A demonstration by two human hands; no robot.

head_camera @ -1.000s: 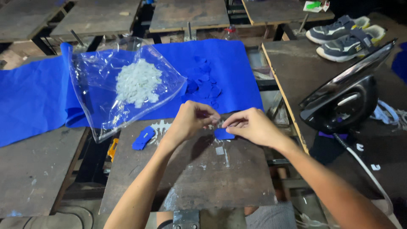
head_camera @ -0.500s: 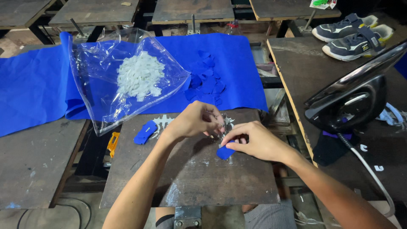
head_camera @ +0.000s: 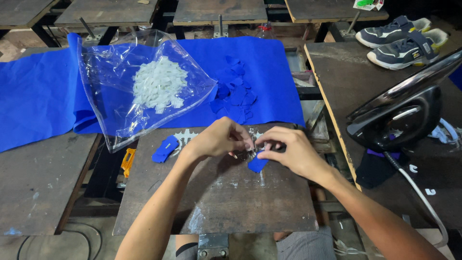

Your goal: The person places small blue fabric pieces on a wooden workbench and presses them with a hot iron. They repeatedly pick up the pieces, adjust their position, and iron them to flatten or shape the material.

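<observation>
- Head view looks down on a dark worn metal surface (head_camera: 216, 202), with both hands meeting just above its centre
- Left hand (head_camera: 219, 139) has its fingertips pressed together in a pinching grip on something small and pale; what it is cannot be told
- Right hand (head_camera: 288, 151) pinches a small blue fabric piece (head_camera: 257, 164), which hangs from its fingers down to the surface, right at the spot where the two hands meet
- At 9 o'clock from the hands a second blue fabric piece (head_camera: 164, 148) lies flat on the surface, beside a white spiky cut-out (head_camera: 185, 137)
- At 11 o'clock a clear plastic bag (head_camera: 139, 86) holding white scraps (head_camera: 159, 89) rests on a blue cloth (head_camera: 43, 101)
- At 12 o'clock a heap of blue cut pieces (head_camera: 235, 94) sits on that cloth
- At 3 o'clock a black iron (head_camera: 399, 115) stands tilted on a neighbouring surface
- At 1 o'clock, far off, a pair of dark sneakers (head_camera: 402, 41)
</observation>
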